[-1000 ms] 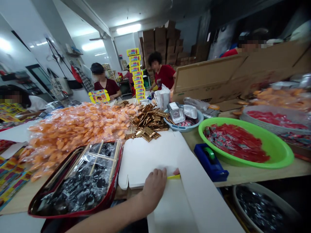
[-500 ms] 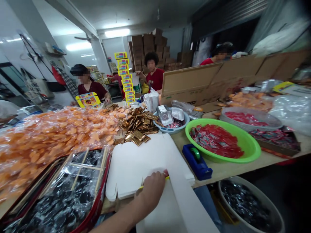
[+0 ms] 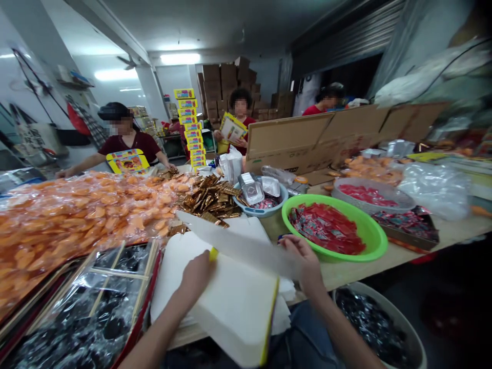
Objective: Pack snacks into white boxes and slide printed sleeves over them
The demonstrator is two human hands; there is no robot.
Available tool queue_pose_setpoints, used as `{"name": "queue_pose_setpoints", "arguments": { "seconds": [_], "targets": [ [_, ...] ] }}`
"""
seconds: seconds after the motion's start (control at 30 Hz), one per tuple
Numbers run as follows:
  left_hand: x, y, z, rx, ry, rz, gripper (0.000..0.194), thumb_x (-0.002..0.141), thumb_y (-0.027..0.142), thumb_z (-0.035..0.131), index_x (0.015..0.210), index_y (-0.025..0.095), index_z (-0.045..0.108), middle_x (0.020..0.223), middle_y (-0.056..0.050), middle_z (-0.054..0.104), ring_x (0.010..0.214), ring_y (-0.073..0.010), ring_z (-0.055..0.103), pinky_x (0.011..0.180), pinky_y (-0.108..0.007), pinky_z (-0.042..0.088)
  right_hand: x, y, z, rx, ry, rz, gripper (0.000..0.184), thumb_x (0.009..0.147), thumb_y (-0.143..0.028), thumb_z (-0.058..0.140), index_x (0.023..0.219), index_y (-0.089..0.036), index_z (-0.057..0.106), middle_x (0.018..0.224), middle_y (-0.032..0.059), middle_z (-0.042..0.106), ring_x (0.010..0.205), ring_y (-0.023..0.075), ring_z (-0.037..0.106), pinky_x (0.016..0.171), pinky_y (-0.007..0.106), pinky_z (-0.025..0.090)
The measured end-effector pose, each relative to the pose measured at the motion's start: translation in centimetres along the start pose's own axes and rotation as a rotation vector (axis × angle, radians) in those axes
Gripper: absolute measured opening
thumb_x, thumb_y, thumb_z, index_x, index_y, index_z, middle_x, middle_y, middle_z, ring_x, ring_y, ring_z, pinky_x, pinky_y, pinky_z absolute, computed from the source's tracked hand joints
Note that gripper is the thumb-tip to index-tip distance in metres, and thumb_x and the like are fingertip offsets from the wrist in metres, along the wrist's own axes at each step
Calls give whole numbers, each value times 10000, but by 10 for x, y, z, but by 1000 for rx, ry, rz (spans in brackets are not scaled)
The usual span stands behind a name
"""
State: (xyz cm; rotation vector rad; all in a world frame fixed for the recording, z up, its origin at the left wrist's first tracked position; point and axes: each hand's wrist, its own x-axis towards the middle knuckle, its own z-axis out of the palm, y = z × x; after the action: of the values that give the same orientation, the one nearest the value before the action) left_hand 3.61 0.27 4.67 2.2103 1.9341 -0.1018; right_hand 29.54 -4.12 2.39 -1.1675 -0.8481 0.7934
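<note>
Fingers of the left hand (image 3: 197,274) are curling closed over the yellow-edged white card (image 3: 238,297), gripping it beside a yellow patch; those of the right hand (image 3: 307,264) are bending partway at the right end of the raised flap (image 3: 234,243) (blur is hiding whether they are pinching it). The card is lying at a slant between the forearms, overlapping the white stack (image 3: 169,271) on the table (image 3: 332,272) and reaching over the near edge. Left of the stack, a red-rimmed tray (image 3: 148,289) is holding dark wrapped pieces (image 3: 77,312) and wooden sticks (image 3: 110,277). Beyond it, orange wrapped pieces (image 3: 77,210) are spreading out, with gold packets (image 3: 207,197) heaping beside them. To the right, a green basin (image 3: 380,248) is containing red packets (image 3: 326,225). Across the table, a person in dark red (image 3: 140,146) is sitting behind a yellow printed box (image 3: 128,161).
</note>
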Motion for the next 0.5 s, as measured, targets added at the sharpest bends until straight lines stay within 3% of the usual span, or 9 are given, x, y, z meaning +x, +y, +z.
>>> {"name": "queue_pose_setpoints", "arguments": {
  "seconds": [0.13,0.27,0.4,0.5],
  "targets": [
    [16,-38,-8,-73,53,-166,266,891,175,334,1063,94,520,1045,-182,650,978,-240,634,801,-322,441,59,-1,1,-307,-37,-180,348,793,-508,511,882,-177,574,785,46,635,690,176,578,602,285,472],
    [19,-50,7,-101,43,-233,304,871,143,347,1113,75,519,1073,-193,639,998,-236,627,812,-316,438,120,20,35,-485,-51,-274,370,752,-521,500,817,-169,596,763,53,637,729,205,571,676,325,457],
    [11,-59,20,-159,101,-215,444,909,338,363,1251,68,448,1133,-181,619,1045,-241,601,841,-314,440,181,38,68,-623,15,-310,330,727,-455,498,841,-160,595,829,83,633,795,222,556,757,351,433],
    [-4,-86,17,-225,281,-133,418,914,363,347,1206,123,526,1148,-151,617,1071,-241,580,894,-340,428,222,43,81,-736,104,-308,300,708,-390,507,860,-146,592,884,118,617,854,242,532,792,370,409]
  ]
}}
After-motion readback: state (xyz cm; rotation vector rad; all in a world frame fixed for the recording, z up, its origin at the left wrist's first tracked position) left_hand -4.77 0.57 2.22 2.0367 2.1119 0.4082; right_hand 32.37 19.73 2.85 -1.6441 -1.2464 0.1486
